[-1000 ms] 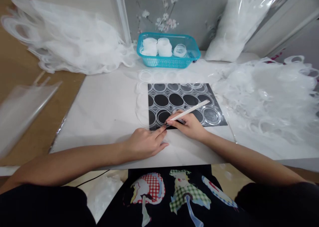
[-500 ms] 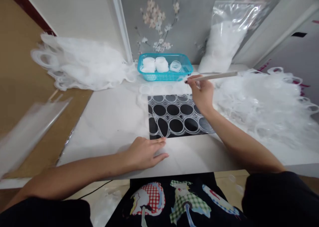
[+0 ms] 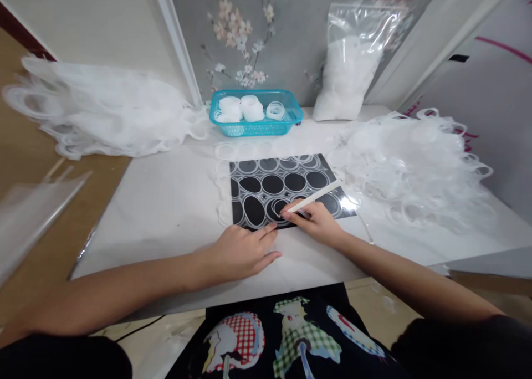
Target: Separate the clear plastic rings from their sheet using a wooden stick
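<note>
1. Head view: two bare hands over a white marbled tabletop (image 3: 153, 201), just beyond a dark garment with red-checked and green-checked figures (image 3: 307, 334).
2. Right hand (image 3: 319, 224): grasping a slim white pen-like tool with a dark tip (image 3: 316, 195) between thumb and fingers. Tool slanted, shaft rising away to the right above knuckles, tip low at the fingertips.
3. Left hand (image 3: 241, 251): unclenched, palm down, thumb apart from fingers, no object in grasp. Fingertips at the near edge of the work, just beside the tool tip.
4. Under right hand and just beyond left fingertips: flat black rectangular mat (image 3: 272, 185), seen through a clear plastic sheet with rows of white oval rings (image 3: 223, 190). Sheet reaching past the mat on the left. Tool tip at a ringed oval in the near row; cannot tell whether in contact.
5. Beyond both hands, past the mat: turquoise plastic basket (image 3: 260, 129) with white ring stacks (image 3: 252, 108) inside.
6. Farther beyond right hand, right of basket: clear zip bag with white filling (image 3: 347, 77), upright against a gray blossom-patterned wall (image 3: 291, 52).
7. To the right of right hand: loose heap of translucent white ring sheeting (image 3: 407, 163).
8. Well beyond left hand, to the left: second pile of white ring sheeting (image 3: 112, 110). Nearer, at far left: blurred clear plastic film (image 3: 37, 213).
</note>
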`<state>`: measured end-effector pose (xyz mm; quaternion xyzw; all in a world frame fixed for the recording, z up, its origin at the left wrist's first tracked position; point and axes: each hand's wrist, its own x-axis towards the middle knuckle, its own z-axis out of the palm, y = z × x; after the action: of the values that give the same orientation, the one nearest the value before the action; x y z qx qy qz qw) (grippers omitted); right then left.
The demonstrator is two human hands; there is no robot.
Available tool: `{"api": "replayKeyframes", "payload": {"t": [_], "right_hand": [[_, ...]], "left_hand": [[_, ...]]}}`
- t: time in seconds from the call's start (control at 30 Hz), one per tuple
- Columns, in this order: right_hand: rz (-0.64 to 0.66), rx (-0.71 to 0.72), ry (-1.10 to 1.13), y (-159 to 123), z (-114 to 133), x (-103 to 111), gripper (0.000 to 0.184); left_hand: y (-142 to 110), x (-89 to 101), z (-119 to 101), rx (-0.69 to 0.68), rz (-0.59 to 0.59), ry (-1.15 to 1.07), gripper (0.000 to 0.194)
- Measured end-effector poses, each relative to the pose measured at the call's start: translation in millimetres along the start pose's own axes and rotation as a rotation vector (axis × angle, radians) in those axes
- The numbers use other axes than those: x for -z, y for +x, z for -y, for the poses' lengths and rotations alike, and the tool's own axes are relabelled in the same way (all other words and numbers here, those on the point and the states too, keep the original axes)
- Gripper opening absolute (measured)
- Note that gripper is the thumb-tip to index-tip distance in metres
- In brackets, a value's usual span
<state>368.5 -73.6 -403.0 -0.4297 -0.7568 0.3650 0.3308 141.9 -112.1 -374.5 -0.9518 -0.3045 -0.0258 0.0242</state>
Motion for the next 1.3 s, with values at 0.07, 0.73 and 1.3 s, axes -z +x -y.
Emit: {"api": "replayKeyframes", "payload": {"t": [0.07,0.73,1.3], "right_hand": [[0.01,0.015,-0.002,0.8,0.5,-0.3,0.019],[0.009,0.087,0.003,-4.2,-5.1,-1.9,0.013],[-0.267,0.151,-0.668,35.9,-11.1,30.0,0.025]], "left_hand": [[2.7,-2.3,-0.9,0.009,0.001,0.016,0.046],[6.3,-14.3,-3.5,0.052,-0.013,-0.06,0.044],[11.2,6.0,0.4,0.205,0.263,-0.367,0.042]]}}
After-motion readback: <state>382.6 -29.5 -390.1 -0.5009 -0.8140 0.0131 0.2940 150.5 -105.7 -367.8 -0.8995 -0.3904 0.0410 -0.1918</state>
